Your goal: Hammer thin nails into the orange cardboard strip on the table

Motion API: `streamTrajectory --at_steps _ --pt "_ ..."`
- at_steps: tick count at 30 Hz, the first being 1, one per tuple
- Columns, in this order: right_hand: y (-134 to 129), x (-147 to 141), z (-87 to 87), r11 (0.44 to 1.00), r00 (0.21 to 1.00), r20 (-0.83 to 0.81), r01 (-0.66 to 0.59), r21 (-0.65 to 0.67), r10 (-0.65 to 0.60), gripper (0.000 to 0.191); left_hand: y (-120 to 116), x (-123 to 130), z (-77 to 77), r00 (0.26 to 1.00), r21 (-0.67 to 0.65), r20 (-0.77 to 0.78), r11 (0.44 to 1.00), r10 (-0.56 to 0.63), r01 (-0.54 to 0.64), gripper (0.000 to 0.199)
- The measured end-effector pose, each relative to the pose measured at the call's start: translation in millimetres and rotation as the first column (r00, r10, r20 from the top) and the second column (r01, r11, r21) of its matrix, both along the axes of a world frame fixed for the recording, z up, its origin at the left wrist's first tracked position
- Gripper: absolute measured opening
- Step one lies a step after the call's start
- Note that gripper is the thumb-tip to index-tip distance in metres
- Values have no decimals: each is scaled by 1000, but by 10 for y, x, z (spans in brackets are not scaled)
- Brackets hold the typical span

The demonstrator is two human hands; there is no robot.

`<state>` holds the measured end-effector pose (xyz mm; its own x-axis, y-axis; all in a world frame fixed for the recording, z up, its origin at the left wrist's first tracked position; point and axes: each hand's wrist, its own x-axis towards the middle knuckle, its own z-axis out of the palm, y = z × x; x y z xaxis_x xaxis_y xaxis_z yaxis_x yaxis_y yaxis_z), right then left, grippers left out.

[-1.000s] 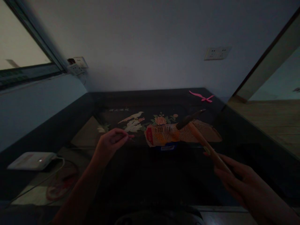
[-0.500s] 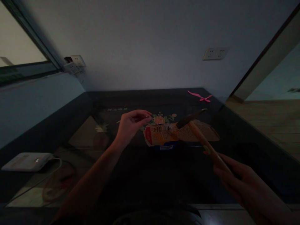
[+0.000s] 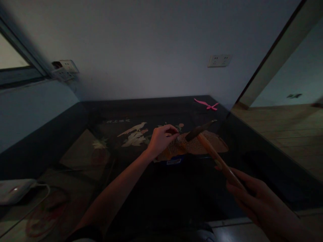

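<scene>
A piece of torn, speckled brown cardboard (image 3: 210,143) lies on the dark table, with a blue item (image 3: 174,161) showing under its front edge. My left hand (image 3: 163,139) is over the cardboard's left part, thumb and fingertips pinched together; whatever is between them is too small to make out. In my right hand (image 3: 252,191) is the wooden handle of a hammer (image 3: 212,151). The dark hammer head is over the middle of the cardboard, just right of my left fingertips.
A pink ribbon (image 3: 208,105) lies at the table's back right. At the left edge is a white device (image 3: 15,191) with a cable. The dark table (image 3: 156,104) carries a bird and flower picture and meets the wall, which has sockets (image 3: 219,61).
My left hand has moved right, from beside the cardboard to over its left part, near the hammer head. The whole view has shifted a little; my right hand still holds the hammer.
</scene>
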<state>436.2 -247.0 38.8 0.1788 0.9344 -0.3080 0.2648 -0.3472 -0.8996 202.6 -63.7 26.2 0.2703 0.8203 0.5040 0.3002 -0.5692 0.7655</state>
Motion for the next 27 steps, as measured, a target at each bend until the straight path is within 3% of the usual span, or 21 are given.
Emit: streamTrajectory --at_steps 14,21,27 --pt "43 25 -9 999 999 -13 -34 -20 34 64 -29 -3 -95 995 -51 -97 998 -26 21 5" --pt "155 103 -11 980 980 27 -193 -50 195 71 -2 -6 -141 996 -77 -81 996 -49 43 7" --pt "209 129 231 980 978 98 -191 51 185 64 -21 -7 -139 977 -73 -213 996 26 -42 8"
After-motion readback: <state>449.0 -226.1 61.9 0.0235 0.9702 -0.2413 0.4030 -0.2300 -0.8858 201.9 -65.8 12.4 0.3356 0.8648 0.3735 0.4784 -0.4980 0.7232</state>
